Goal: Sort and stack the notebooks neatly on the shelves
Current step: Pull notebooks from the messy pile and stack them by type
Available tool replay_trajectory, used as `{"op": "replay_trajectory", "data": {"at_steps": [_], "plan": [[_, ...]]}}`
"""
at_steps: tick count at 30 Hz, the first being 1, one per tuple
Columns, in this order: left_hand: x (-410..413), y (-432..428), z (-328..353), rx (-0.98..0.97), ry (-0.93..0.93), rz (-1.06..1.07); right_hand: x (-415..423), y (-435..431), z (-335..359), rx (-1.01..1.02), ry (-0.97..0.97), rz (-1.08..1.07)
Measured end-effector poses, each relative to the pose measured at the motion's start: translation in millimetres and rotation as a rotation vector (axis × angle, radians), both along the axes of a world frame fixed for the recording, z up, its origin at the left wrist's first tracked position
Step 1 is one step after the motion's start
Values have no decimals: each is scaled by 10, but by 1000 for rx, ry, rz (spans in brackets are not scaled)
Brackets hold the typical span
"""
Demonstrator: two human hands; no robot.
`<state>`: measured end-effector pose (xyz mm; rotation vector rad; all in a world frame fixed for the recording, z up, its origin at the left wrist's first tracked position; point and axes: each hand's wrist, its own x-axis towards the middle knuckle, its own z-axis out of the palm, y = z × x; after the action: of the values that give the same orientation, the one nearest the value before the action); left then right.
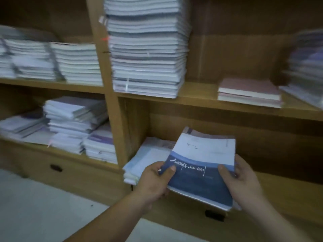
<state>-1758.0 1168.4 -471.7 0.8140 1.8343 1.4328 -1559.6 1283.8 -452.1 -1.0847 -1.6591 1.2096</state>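
I hold a small bundle of notebooks (201, 168), its top cover white above and dark blue below with white script, in front of the lower right shelf compartment. My left hand (155, 180) grips its left edge, thumb on the cover. My right hand (241, 179) grips its right edge, thumb on top. Just left of the bundle a low pile of pale notebooks (148, 158) lies in the same compartment. A tall stack of notebooks (146, 46) stands on the shelf above.
The wooden shelf unit (201, 100) has several compartments. Left compartments hold uneven notebook piles (75, 126) and neater stacks (52, 62). Pink-covered books (250, 91) lie on the upper right shelf beside a blurred leaning stack (307, 67). Pale floor (35, 206) lies below.
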Motion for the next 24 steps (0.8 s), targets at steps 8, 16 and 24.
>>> {"op": "replay_trajectory", "data": {"at_steps": [8,16,24], "plan": [[-1191,40,-341,3,10,344,-1457,322,-489,-7,-123,123],[-1551,-167,-801,-242,469,248,-1886,372,-1137,-323,-283,200],[-1504,-30,-843,-425,829,234,-1802,574,-842,-423,-274,335]]}}
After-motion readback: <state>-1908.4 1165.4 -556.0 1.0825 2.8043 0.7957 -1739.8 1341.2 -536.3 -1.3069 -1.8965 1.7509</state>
